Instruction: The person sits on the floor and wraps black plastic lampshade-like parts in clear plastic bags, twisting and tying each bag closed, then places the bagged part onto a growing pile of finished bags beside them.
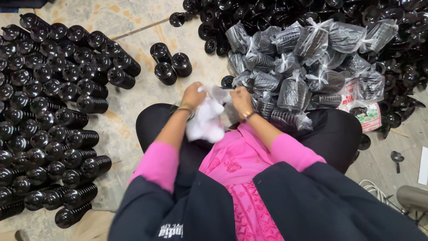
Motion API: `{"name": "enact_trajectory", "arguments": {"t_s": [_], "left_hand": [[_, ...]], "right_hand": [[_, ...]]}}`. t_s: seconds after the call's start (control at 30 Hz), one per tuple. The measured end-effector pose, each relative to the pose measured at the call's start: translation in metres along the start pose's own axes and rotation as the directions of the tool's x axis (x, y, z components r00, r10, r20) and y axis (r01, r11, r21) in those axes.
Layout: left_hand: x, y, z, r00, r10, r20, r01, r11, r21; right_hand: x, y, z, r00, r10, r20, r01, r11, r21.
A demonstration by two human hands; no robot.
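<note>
My left hand (192, 94) and my right hand (240, 99) are both closed on a bundle of clear plastic bags (208, 117) held over my lap. The bundle hangs between the two fists. A bangle sits on each wrist. Directly ahead of my hands lies a heap of tied clear bags filled with black ribbed parts (307, 58). One loose black part (227, 82) rests on the floor just beyond my right hand.
Rows of stacked black ribbed parts (49, 116) cover the floor on the left. Three short stacks (169, 64) stand ahead. A large pile of loose black parts (401, 44) fills the far right. A printed white sack (363, 111) lies beside the bagged heap.
</note>
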State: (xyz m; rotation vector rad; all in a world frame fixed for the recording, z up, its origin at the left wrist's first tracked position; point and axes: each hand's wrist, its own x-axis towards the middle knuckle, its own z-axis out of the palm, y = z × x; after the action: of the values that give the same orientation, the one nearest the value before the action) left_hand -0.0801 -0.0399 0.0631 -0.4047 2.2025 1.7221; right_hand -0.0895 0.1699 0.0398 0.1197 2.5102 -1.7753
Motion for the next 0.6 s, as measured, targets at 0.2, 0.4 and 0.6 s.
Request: {"name": "enact_trajectory", "arguments": {"t_s": [0.2, 0.4, 0.6], "left_hand": [[0.030, -0.014, 0.032, 0.943, -0.201, -0.266, 0.325, 0.731, 0.600], [0.036, -0.016, 0.049, 0.954, -0.097, -0.285, 0.233, 0.837, 0.496], [0.008, 0.004, 0.036, 0.973, 0.101, -0.209, -0.222, 0.672, -0.706]], "right_hand": [[-0.005, 0.003, 0.026, 0.999, -0.010, -0.034, 0.003, 0.977, -0.211], [-0.013, 0.022, 0.020, 0.993, -0.121, 0.015, 0.121, 0.965, -0.233], [0.003, 0.003, 0.010, 0.991, -0.092, 0.101, 0.081, 0.990, 0.113]]}}
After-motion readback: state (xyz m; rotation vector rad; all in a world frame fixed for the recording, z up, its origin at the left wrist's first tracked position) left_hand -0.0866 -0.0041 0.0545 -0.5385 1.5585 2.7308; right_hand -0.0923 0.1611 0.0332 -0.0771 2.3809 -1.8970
